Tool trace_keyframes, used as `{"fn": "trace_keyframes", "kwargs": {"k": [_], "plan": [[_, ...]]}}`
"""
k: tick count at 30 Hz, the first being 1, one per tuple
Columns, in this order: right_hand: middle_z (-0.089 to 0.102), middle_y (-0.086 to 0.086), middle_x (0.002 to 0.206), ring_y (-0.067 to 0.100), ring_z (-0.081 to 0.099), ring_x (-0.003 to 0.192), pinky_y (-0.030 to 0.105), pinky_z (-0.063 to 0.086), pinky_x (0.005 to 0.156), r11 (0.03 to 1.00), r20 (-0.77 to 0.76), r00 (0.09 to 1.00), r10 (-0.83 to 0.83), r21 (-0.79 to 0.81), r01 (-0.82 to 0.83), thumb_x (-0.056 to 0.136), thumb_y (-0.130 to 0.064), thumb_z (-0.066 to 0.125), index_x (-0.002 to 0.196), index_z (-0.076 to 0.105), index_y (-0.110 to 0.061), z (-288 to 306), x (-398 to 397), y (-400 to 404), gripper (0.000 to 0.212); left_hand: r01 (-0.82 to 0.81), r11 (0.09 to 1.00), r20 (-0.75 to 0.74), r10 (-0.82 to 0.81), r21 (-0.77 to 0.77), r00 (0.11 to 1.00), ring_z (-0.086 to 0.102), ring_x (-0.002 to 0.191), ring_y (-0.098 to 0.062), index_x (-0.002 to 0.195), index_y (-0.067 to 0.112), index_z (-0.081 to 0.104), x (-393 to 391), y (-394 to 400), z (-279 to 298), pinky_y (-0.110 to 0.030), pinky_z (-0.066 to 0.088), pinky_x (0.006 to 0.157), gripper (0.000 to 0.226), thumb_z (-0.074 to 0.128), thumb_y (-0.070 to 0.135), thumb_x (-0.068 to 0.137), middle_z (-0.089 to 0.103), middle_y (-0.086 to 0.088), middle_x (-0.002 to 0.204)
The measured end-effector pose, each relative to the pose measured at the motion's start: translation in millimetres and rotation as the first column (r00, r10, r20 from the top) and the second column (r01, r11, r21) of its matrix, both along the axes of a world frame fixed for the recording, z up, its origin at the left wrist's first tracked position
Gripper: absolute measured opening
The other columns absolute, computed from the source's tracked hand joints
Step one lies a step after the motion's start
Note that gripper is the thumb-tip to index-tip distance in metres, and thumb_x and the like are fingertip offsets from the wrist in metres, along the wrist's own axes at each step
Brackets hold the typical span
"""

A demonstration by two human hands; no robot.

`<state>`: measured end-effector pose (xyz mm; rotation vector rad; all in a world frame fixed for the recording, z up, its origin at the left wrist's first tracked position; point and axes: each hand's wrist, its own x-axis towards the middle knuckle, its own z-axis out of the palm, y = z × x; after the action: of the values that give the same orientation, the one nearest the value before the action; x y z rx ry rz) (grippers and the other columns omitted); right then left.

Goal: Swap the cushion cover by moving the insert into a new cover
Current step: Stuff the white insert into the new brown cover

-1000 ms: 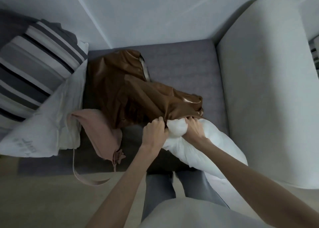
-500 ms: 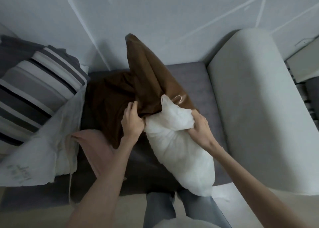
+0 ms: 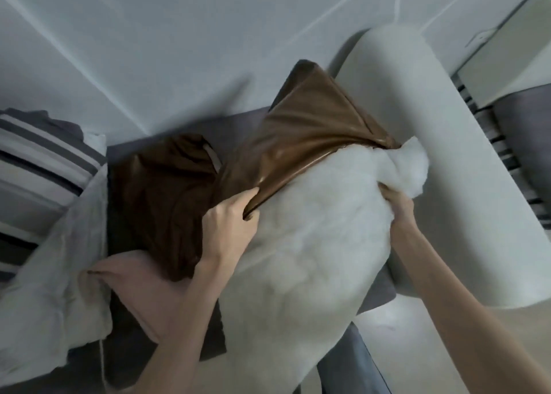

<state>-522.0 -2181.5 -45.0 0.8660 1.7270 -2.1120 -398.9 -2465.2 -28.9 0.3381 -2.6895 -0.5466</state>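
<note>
Sofa seat (image 3: 238, 119) underneath. White insert (image 3: 304, 244) held up over it, top edge inside brown cover (image 3: 313, 134). Left hand (image 3: 229, 223) pinches cover's open edge; right hand (image 3: 398, 203) clenches insert corner. Risk: bulky filling bunches at opening, cover hem slips from pinch, corner pulls free.

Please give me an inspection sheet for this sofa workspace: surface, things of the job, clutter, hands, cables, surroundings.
Surface: grey sofa seat, partly covered.
Job's things: white insert lifted, its top under the edge of the brown cover; most of it bare.
Clutter: second brown fabric, pink fabric, white bag, striped cushion.
Hands: left hand grips the cover's edge; right hand grips the insert's corner.
Cables: nothing seen.
Surroundings: pale armrest, wall.
</note>
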Motion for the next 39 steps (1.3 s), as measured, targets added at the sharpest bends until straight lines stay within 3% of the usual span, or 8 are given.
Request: {"fn": "trace_keyframes", "kwargs": {"k": [6, 9, 12, 22, 26, 29, 35, 39], "plan": [[0.061, 0.009, 0.1, 0.025, 0.059, 0.084, 0.03, 0.046, 0.063, 0.908, 0.451, 0.87, 0.197, 0.25, -0.335, 0.089, -0.009, 0.056, 0.127, 0.052, 0.001, -123.6, 15.7, 32.9, 0.04, 0.055, 0.995, 0.591, -0.09, 0.078, 0.802, 0.065, 0.082, -0.039, 0.099, 0.023, 0.069, -53.4, 41.3, -84.8, -0.039, 0.049, 0.068, 0.024, 0.057, 0.011, 0.081, 0.07, -0.014, 0.085], [0.053, 0.013, 0.13, 0.029, 0.056, 0.111, 0.03, 0.045, 0.085, 0.673, 0.53, 0.757, 0.381, 0.402, -0.62, 0.086, -0.015, 0.064, 0.141, 0.041, -0.006, -166.1, 43.1, 39.8, 0.061, 0.186, 0.977, 0.711, -0.206, 0.106, 0.672, 0.065, 0.089, -0.033, 0.102, 0.022, 0.057, -44.4, 73.7, -151.6, -0.038, 0.048, 0.073, 0.025, 0.057, 0.009, 0.08, 0.066, -0.006, 0.097], [0.054, 0.013, 0.132, 0.026, 0.058, 0.108, 0.037, 0.051, 0.093, 0.675, 0.601, 0.685, 0.411, 0.305, -0.672, 0.086, -0.024, 0.064, 0.136, 0.047, -0.012, -202.5, 66.1, 36.5, 0.055, 0.328, 0.941, 0.803, -0.259, 0.084, 0.536, 0.062, 0.095, -0.024, 0.117, 0.021, 0.045, -14.7, 112.8, -208.7, -0.034, 0.047, 0.071, 0.044, 0.058, 0.004, 0.079, 0.056, -0.001, 0.107], [0.052, 0.007, 0.105, 0.028, 0.055, 0.09, 0.037, 0.06, 0.061, 0.767, 0.779, 0.58, 0.24, 0.214, -0.605, 0.076, -0.054, 0.07, 0.109, 0.048, -0.011, -309.7, 61.2, 2.7, 0.059, 0.404, 0.915, 0.685, -0.288, -0.009, 0.669, 0.061, 0.084, -0.025, 0.121, 0.016, 0.049, -74.9, 154.8, -290.5, -0.03, 0.044, 0.053, 0.05, 0.065, 0.025, 0.075, 0.06, -0.004, 0.101], [0.061, 0.006, 0.087, 0.019, 0.058, 0.069, 0.035, 0.061, 0.06, 0.814, 0.719, 0.668, 0.189, 0.266, -0.516, 0.083, -0.041, 0.068, 0.083, 0.06, -0.007, -338.7, 59.1, 7.6, 0.035, 0.405, 0.914, 0.803, -0.256, 0.02, 0.538, 0.061, 0.101, -0.027, 0.131, 0.022, 0.046, -86.8, 165.6, -309.0, -0.034, 0.048, 0.071, 0.048, 0.061, 0.032, 0.086, 0.062, -0.003, 0.115], [0.054, 0.005, 0.067, 0.02, 0.053, 0.066, 0.039, 0.054, 0.071, 0.904, 0.624, 0.767, 0.149, 0.229, -0.362, 0.089, -0.017, 0.06, 0.06, 0.056, -0.009, -338.8, 64.9, 13.0, 0.03, 0.344, 0.93, 0.741, -0.32, 0.127, 0.59, 0.066, 0.091, -0.025, 0.114, 0.021, 0.057, -93.7, 178.4, -296.9, -0.032, 0.047, 0.07, 0.028, 0.058, 0.018, 0.086, 0.067, -0.003, 0.104], [0.05, 0.003, 0.083, 0.0, 0.062, 0.064, 0.012, 0.051, 0.061, 0.972, 0.537, 0.838, 0.094, -0.232, 0.04, 0.102, -0.005, 0.028, 0.084, 0.049, -0.017, -312.8, 28.3, -5.7, 0.03, 0.407, 0.89, 0.403, -0.456, 0.206, 0.794, 0.059, 0.058, -0.022, 0.088, 0.011, 0.065, -54.7, 194.8, -268.6, -0.024, 0.043, 0.046, 0.02, 0.061, 0.0, 0.071, 0.061, -0.005, 0.073], [0.063, 0.011, 0.103, 0.022, 0.06, 0.097, 0.031, 0.047, 0.097, 0.932, 0.409, 0.912, -0.007, -0.328, 0.154, 0.096, -0.007, 0.039, 0.108, 0.06, -0.005, -308.7, -19.1, -14.2, 0.024, 0.422, 0.907, 0.479, -0.37, -0.001, 0.796, 0.055, 0.075, -0.026, 0.101, 0.012, 0.063, -60.0, 154.5, -281.3, -0.036, 0.044, 0.058, 0.037, 0.053, -0.006, 0.07, 0.059, -0.008, 0.092]]}}
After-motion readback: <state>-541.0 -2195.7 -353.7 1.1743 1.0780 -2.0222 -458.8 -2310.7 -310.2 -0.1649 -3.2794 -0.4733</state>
